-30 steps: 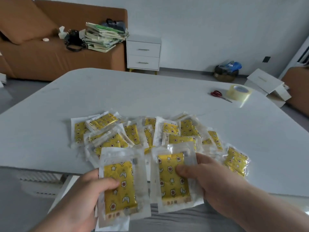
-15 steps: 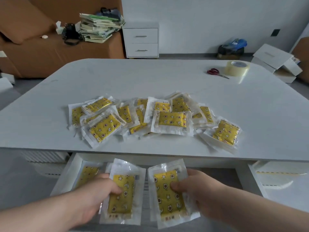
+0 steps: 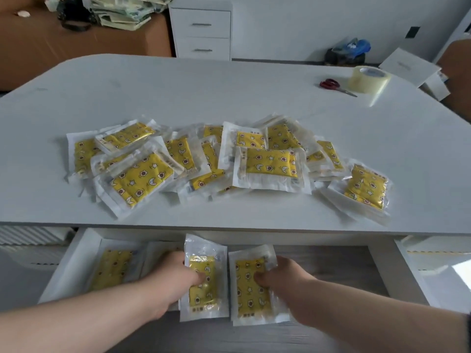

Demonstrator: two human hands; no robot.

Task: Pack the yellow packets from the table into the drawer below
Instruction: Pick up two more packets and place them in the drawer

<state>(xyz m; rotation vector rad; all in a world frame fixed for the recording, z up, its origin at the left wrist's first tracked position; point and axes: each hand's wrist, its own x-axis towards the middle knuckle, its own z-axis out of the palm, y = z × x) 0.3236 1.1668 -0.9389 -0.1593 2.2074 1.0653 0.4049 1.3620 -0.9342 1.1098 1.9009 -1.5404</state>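
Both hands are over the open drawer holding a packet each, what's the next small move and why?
Probably lay both flat beside the packet already in the drawer and let go: left hand and right hand each grip a yellow packet over it, and a pile waits on the table.

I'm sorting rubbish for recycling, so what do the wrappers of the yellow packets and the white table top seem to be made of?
Yellow patterned packets: the outer wrapper looks like thin clear plastic film, glossy, given its glare and crinkled sealed edges. The yellow inner layer shines, so maybe foil or printed plastic. White table top: smooth matte surface, probably laminate or painted board.
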